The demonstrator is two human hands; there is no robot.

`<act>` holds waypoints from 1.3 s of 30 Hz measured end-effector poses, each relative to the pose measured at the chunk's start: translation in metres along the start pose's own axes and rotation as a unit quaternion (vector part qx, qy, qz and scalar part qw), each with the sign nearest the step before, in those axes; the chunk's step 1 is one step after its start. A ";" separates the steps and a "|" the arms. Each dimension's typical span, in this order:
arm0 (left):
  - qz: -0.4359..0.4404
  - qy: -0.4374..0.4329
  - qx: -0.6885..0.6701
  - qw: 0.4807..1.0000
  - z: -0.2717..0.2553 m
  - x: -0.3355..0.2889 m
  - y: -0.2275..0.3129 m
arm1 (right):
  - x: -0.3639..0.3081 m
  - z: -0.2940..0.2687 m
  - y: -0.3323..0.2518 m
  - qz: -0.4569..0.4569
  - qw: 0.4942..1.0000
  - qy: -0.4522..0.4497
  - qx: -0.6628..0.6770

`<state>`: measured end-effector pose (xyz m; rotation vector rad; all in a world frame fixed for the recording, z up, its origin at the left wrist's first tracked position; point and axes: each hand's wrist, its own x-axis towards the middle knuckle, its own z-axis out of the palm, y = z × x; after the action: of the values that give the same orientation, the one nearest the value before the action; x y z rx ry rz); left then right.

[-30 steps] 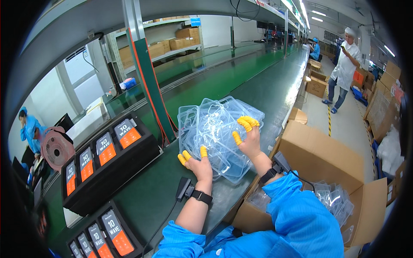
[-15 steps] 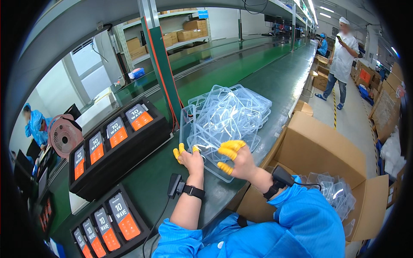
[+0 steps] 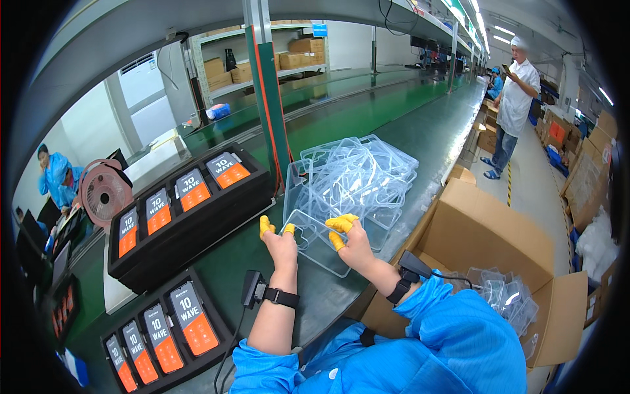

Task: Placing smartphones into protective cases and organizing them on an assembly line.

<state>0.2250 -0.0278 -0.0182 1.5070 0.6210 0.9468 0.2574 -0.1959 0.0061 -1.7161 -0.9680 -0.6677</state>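
Observation:
A loose pile of clear plastic trays (image 3: 357, 174), rectangular with rounded corners, lies on the green work surface in front of me. One clear plastic tray (image 3: 319, 257) is tilted up at the near edge of the pile, between my hands. My right hand (image 3: 357, 248) pinches its right side between thumb and fingers. At its left corner, my left hand (image 3: 281, 249) has the thumb against the rim, while its fingers stand apart from the thumb. Yellow finger cots cover fingertips on both hands, and each wrist wears a black strap with a small device.
Left of my hands, a stack of black foam trays (image 3: 190, 220) and a nearer black tray (image 3: 167, 335) carry orange-and-grey packages. An open cardboard box (image 3: 492, 223) with more clear trays stands at my right. A green post (image 3: 270, 111) rises behind the stack. One person (image 3: 518, 98) stands in the aisle.
The tilted tray's near-left corner has come up between my hands. My right hand has lowered slightly and left the blur. The view has shifted slightly, and the standing person's arm has moved.

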 end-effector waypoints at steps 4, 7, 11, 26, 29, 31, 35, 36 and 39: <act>-0.006 0.018 0.165 0.986 -0.012 -0.007 -0.001 | 0.024 -0.022 0.008 -0.023 0.978 0.103 -0.181; 0.026 -0.043 0.236 0.971 -0.010 -0.058 0.019 | 0.032 -0.025 0.033 0.017 0.945 0.064 -0.321; 0.071 -0.117 0.317 0.938 -0.003 -0.068 0.016 | 0.042 -0.010 0.038 0.040 0.952 -0.068 -0.297; 0.188 -0.173 0.424 0.869 -0.003 0.005 -0.001 | 0.094 0.012 0.021 -0.101 0.973 -0.045 -0.202; 0.201 -0.210 0.414 0.863 0.005 0.006 0.001 | 0.029 0.015 -0.001 -0.135 0.975 -0.092 -0.150; 0.212 -0.239 0.396 0.861 0.009 -0.003 0.008 | 0.011 0.010 0.003 -0.149 0.967 -0.106 -0.176; 0.183 -0.264 0.301 0.898 0.016 -0.012 0.007 | 0.017 0.006 0.018 -0.114 0.974 -0.112 -0.161; 0.178 -0.265 0.284 0.904 0.021 -0.015 0.008 | 0.021 0.000 0.028 -0.128 0.974 -0.101 -0.154; 0.247 -0.229 0.215 0.917 0.025 -0.024 0.006 | 0.031 -0.010 0.055 -0.127 0.979 -0.057 -0.150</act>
<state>0.2325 -0.0616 -0.0173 2.2624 0.0963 0.8053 0.3204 -0.2058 0.0071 -1.9275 -1.2300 -0.9280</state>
